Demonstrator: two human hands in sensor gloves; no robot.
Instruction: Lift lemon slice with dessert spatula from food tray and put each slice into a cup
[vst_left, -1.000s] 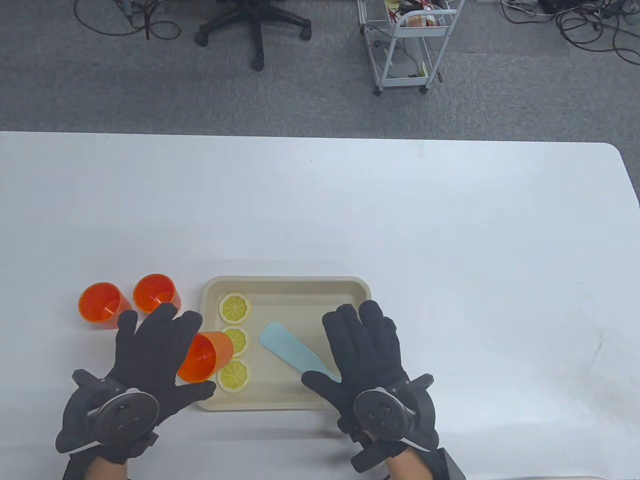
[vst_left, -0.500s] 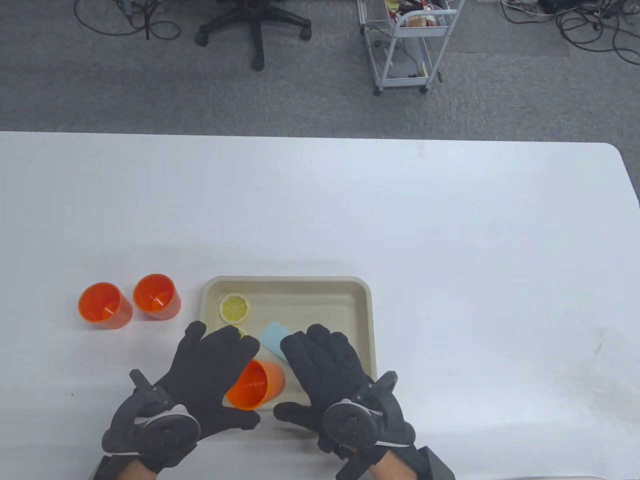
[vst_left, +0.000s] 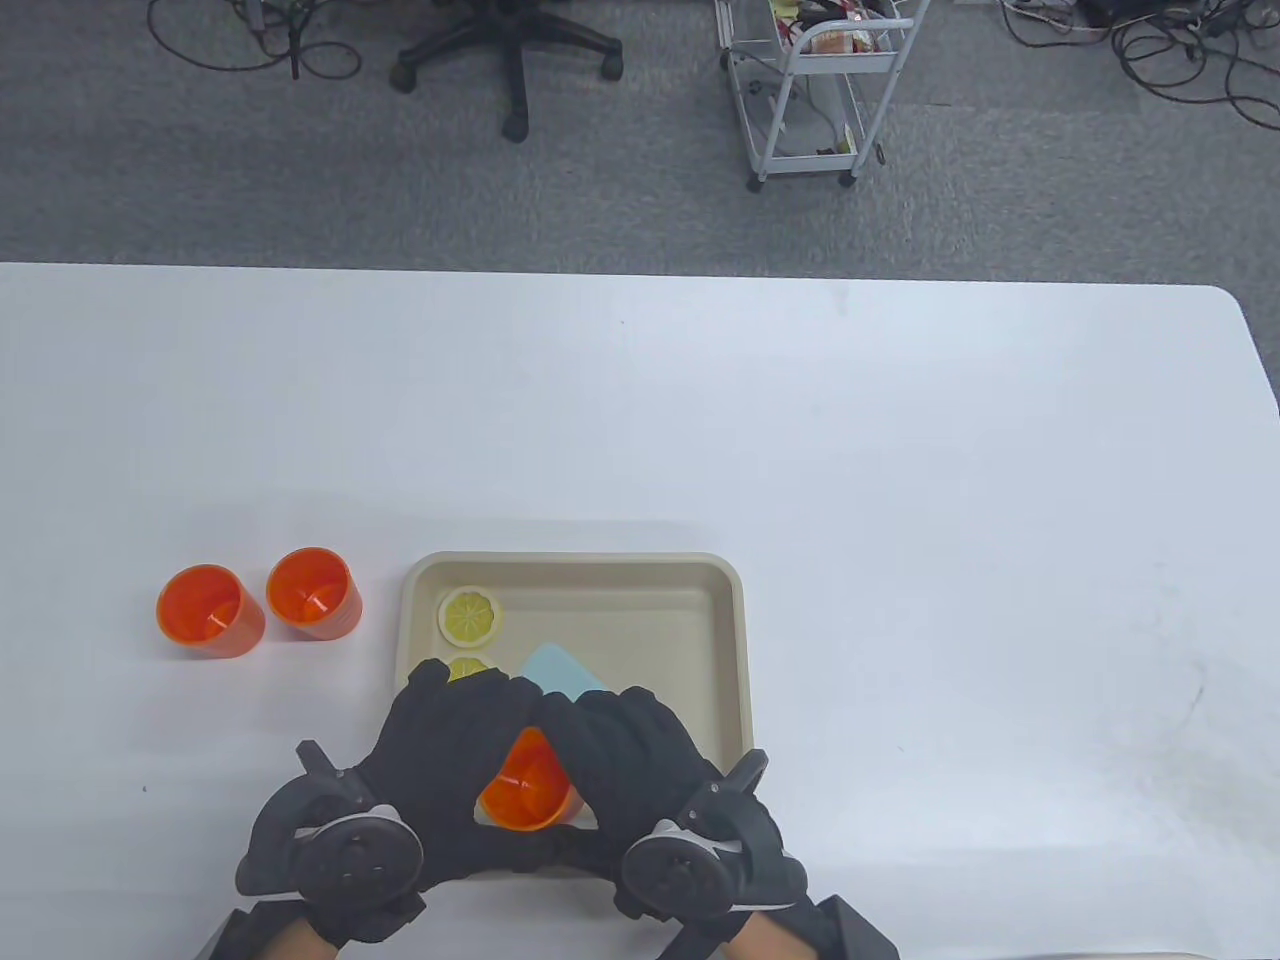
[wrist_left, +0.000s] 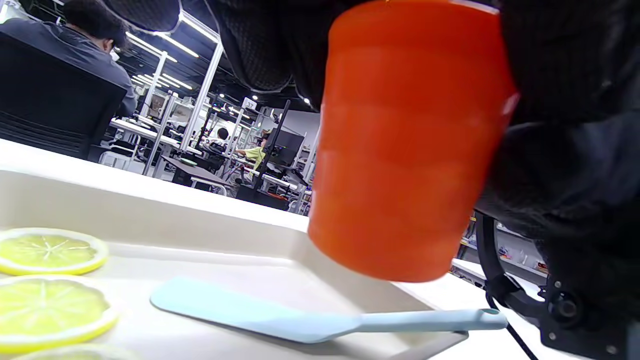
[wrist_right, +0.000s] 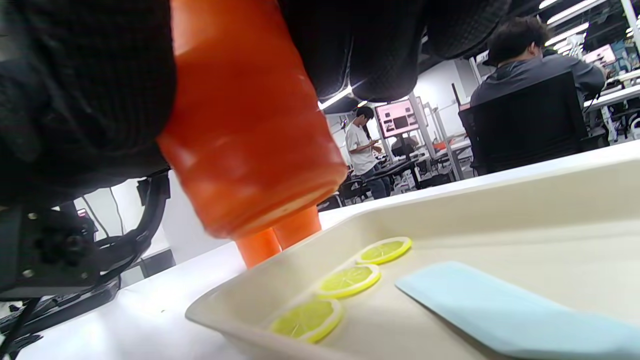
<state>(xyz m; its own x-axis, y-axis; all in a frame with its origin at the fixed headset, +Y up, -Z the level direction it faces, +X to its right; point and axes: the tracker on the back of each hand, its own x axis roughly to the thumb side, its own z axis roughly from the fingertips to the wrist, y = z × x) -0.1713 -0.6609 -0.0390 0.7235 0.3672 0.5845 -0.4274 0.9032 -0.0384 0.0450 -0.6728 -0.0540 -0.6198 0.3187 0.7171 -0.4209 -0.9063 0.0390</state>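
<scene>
My left hand and right hand both wrap curled fingers around one orange cup, held above the near edge of the tray. Under it the blue spatula lies in the tray, with three lemon slices in a row at its 9 o'clock. Two more cups stand on the bench at the tray's 9 o'clock.
</scene>
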